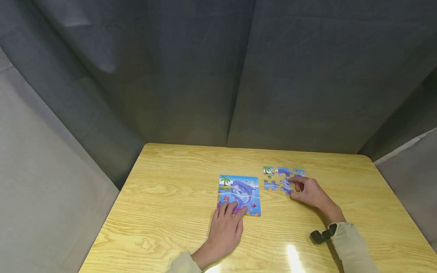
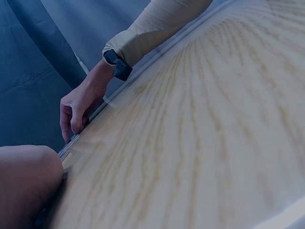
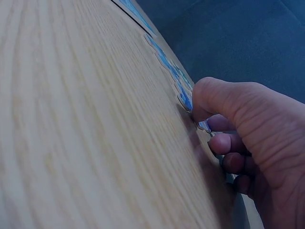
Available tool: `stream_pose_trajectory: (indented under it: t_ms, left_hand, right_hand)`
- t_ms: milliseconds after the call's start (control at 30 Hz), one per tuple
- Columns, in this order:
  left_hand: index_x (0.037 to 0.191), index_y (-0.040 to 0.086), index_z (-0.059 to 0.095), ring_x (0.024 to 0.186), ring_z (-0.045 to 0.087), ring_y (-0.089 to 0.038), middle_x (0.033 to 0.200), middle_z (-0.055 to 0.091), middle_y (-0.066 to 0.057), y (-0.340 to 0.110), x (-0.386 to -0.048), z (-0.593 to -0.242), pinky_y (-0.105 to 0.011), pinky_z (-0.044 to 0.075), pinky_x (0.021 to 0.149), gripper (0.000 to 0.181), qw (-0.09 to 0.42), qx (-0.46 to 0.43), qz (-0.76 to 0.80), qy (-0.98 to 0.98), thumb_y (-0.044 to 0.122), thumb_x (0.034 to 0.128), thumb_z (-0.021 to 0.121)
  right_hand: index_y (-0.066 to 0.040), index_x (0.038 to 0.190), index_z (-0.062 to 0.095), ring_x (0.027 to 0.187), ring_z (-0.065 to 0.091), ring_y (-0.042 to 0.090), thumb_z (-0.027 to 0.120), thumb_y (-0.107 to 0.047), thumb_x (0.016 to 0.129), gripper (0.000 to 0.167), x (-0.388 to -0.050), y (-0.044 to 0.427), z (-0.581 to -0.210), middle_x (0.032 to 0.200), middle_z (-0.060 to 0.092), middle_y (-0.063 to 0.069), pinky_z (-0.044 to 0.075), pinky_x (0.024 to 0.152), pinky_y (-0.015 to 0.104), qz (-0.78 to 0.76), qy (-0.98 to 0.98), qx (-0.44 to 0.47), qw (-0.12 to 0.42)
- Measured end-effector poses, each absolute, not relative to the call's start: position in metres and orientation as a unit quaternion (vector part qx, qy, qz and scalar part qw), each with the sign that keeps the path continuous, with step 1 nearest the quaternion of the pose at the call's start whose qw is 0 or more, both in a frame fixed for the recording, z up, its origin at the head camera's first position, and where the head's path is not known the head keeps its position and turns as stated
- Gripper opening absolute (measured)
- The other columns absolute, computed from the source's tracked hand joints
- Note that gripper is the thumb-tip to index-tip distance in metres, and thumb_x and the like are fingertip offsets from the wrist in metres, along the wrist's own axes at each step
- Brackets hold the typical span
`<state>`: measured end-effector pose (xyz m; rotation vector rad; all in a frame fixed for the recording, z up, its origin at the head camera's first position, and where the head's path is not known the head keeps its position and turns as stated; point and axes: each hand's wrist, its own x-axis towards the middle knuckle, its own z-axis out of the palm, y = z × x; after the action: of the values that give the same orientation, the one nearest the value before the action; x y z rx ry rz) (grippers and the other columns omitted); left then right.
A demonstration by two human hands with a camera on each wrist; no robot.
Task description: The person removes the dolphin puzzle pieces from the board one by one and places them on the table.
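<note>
- The table (image 1: 164, 189) looks like wood or a wood-grain laminate, smooth and semi-glossy, mirroring light in bright white streaks near its front.
- The dolphin picture board (image 1: 243, 191) has a smooth printed face with a slight sheen.
- The loose puzzle pieces (image 1: 271, 185) have the same printed finish; their pale cut edges look like wood or card, which of the two being unclear.
- The dark grey curtain (image 1: 191, 83) is matt cloth, softly creased.
- The lighter grey drape (image 1: 37, 182) looks like matt fabric too.
- The right sleeve (image 1: 353, 244) is matt beige cloth, finely ribbed.
- The black wrist device (image 1: 319, 237) looks like hard plastic.
</note>
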<state>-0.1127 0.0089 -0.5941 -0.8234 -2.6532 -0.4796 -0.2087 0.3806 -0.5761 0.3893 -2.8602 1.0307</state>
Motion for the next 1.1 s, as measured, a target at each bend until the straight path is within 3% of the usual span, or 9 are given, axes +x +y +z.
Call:
stream_pose_trajectory:
  t_ms: [400,733,1100]
  left_hand:
    - [0.147,0.027,0.06,0.128,0.049,-0.028,0.142,0.056,-0.005,0.009,-0.113,-0.593,-0.048,0.044,0.105,0.042,0.163,-0.29,-0.175,-0.926,0.025,0.1062,0.05]
    - [0.148,0.028,0.06,0.129,0.049,-0.027,0.143,0.056,-0.005,0.009,-0.113,-0.594,-0.047,0.045,0.105,0.042,0.158,-0.289,-0.171,-0.929,0.027,0.108,0.046]
    - [0.148,0.028,0.059,0.129,0.049,-0.027,0.143,0.055,-0.005,0.009,-0.112,-0.594,-0.047,0.045,0.105,0.043,0.158,-0.288,-0.17,-0.929,0.027,0.1079,0.045]
  right_hand:
    - [-0.003,0.118,0.071,0.063,0.044,0.01,0.079,-0.009,0.085,0.035,-0.201,0.378,-0.573,0.076,0.057,0.0,0.036,0.061,0.026,0.346,-0.931,0.104,0.044]
    - [-0.004,0.101,0.07,0.062,0.044,0.009,0.08,-0.005,0.082,0.022,-0.193,0.367,-0.572,0.077,0.058,0.006,0.036,0.057,0.024,0.378,-0.917,0.1,0.078]
    - [0.0,0.108,0.072,0.058,0.042,0.007,0.081,-0.001,0.083,0.026,-0.186,0.337,-0.569,0.075,0.059,0.002,0.038,0.056,0.024,0.392,-0.902,0.161,0.083]
